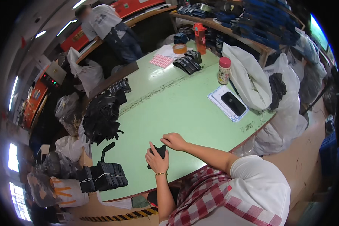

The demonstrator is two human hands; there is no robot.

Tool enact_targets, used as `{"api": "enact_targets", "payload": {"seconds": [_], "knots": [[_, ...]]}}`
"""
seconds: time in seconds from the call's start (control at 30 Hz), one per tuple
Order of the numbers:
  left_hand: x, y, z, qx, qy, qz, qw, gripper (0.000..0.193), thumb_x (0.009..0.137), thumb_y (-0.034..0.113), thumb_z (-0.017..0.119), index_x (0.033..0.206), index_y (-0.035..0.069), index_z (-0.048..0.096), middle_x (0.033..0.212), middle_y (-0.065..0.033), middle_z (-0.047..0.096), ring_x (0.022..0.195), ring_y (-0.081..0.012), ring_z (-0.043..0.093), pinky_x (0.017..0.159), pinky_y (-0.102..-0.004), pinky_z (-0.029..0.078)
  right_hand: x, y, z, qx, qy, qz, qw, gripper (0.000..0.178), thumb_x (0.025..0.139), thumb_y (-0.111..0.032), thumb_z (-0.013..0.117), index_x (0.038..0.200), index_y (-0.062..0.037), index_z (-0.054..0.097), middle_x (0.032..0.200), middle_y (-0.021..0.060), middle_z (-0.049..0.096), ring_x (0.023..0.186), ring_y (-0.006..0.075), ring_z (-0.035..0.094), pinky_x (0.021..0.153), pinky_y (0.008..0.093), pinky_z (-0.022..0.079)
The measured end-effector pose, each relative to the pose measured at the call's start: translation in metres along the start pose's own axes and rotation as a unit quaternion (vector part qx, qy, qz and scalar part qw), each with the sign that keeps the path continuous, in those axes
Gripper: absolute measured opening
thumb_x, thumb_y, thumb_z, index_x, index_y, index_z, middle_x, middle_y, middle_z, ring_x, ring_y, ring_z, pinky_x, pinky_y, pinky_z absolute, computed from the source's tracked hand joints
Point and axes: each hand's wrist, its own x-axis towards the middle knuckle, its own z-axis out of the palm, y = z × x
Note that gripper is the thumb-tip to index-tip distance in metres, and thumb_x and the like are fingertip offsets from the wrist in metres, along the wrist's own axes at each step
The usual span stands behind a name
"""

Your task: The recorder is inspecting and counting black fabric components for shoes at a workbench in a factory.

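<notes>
My left hand (158, 162) lies over a small black flat piece (161, 150), apparently cloth, near the table's front edge. Its thumb and fingers are around the piece, which shows between them and along the hand's left side. Just beyond the piece's upper right corner is my right hand (175, 141), fingers curled in and pinched together. Whatever those fingertips may hold is too small to make out. To the left, a stack of black flat pieces (110, 176) is tied with white bands, and a narrow black strip (108, 147) lies above it.
A heap of black pieces (101, 115) lines the green table's (154, 113) left edge. Farther back are black packets (187, 64), a tape roll (179, 48) and a red bottle (200, 37). A phone (233, 104) on papers and a pink-lidded flask (224, 70) stand right. Another person (109, 30) stands beyond.
</notes>
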Motion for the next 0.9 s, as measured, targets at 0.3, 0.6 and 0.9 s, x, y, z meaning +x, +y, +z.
{"api": "enact_targets", "payload": {"seconds": [0.3, 0.6, 0.9], "knots": [[0.005, 0.009, -0.017, 0.031, -0.034, -0.049, 0.998, 0.101, 0.071, 0.040, 0.073, 0.150, 0.012, 0.017, 0.123, -0.0228, 0.044, 0.113, -0.0387, 0.042, 0.102, -0.0510, 0.029, 0.000, 0.003, 0.004, 0.002, 0.006, -0.002, 1.000, 0.032, 0.091, -0.026, 0.055, 0.071, -0.0009, 0.057, 0.065, 0.0181, 0.057, 0.064, 0.0374, 0.056, 0.058, 0.0458, 0.042], [-0.003, 0.001, -0.007, -0.031, -0.021, -0.043, 0.998, 0.098, 0.069, 0.033, 0.073, 0.147, 0.006, 0.021, 0.119, -0.0209, 0.045, 0.108, -0.0378, 0.044, 0.095, -0.0483, 0.037, -0.003, -0.001, 0.001, 0.001, 0.004, 0.004, 1.000, 0.033, 0.091, -0.026, 0.055, 0.070, -0.0007, 0.055, 0.065, 0.0183, 0.056, 0.063, 0.0378, 0.055, 0.057, 0.0465, 0.041], [0.001, 0.000, -0.003, -0.034, 0.029, -0.024, 0.999, 0.092, 0.068, 0.029, 0.072, 0.143, 0.000, 0.027, 0.113, -0.0238, 0.050, 0.104, -0.0406, 0.047, 0.093, -0.0498, 0.037, 0.000, 0.009, 0.008, 0.027, -0.013, 0.035, 0.999, 0.027, 0.089, -0.027, 0.059, 0.077, -0.0033, 0.060, 0.069, 0.0172, 0.058, 0.066, 0.0363, 0.056, 0.060, 0.0432, 0.044]]}}
